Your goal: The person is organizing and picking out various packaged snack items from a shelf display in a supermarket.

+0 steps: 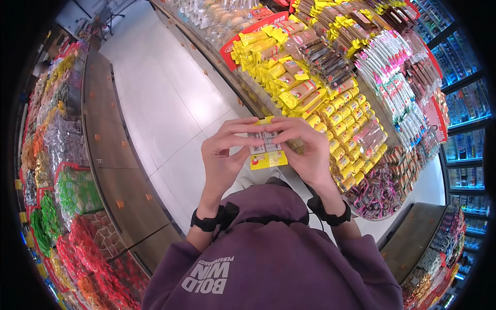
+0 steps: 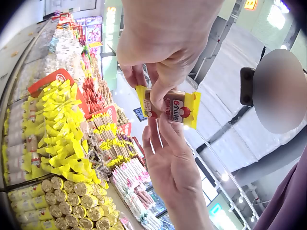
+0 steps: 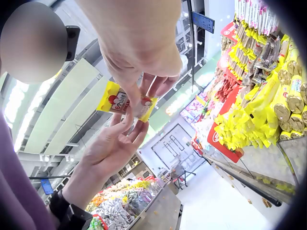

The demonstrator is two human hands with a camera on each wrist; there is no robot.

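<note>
Both hands hold a small snack packet (image 1: 268, 160) in front of the chest, above the purple hoodie. The packet has yellow crimped ends, and a white printed label faces up in the head view. Its other side, brown with a red-and-white logo, shows in the left wrist view. My left hand (image 1: 226, 147) pinches the packet's left side between thumb and fingers. On the opposite side, my right hand (image 1: 305, 147) grips it the same way. Thumbs press on the brown face of the packet (image 3: 114, 101) in the right wrist view.
Right beside the hands stands a display counter with yellow snack packs (image 1: 299, 93) and yellow-wrapped rolls (image 1: 346, 121). Across the pale tiled floor (image 1: 155, 88), a wooden shelf unit (image 1: 111, 129) carries bagged sweets (image 1: 77, 191). Lit glass coolers (image 1: 467, 108) line the far right.
</note>
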